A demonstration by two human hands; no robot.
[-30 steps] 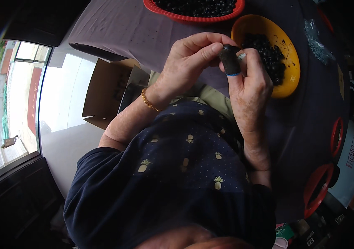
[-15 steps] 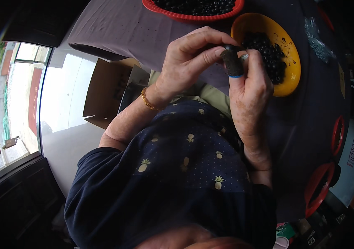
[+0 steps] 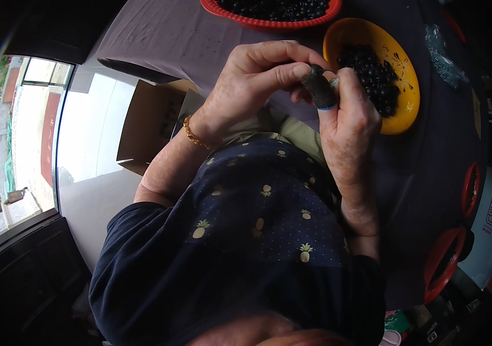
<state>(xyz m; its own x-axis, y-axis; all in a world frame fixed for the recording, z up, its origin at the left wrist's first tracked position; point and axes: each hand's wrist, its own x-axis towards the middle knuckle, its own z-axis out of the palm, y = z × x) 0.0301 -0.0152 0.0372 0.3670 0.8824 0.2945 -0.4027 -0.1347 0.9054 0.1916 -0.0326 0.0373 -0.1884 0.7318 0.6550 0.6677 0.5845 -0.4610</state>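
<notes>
My hands meet in front of my lap, fingers closed together. Between my left hand's thumb and forefinger sits a small glossy black ball, mostly covered by the fingertips. My right hand is closed against the same ball; a dark, worn finger sleeve with a blue rim covers its thumb. Just beyond my right hand, a yellow oval bowl holds many similar black balls. Fingers hide whether anything else is held.
A red basket full of black balls stands at the far edge of the dark tablecloth. Clear crumpled plastic lies right of the yellow bowl. Red-rimmed containers are at the right. An open cardboard box stands at the left.
My left hand and wrist have shifted slightly left and down. The sleeved right thumb has tilted to the left against the ball. The bowls have barely moved in view.
</notes>
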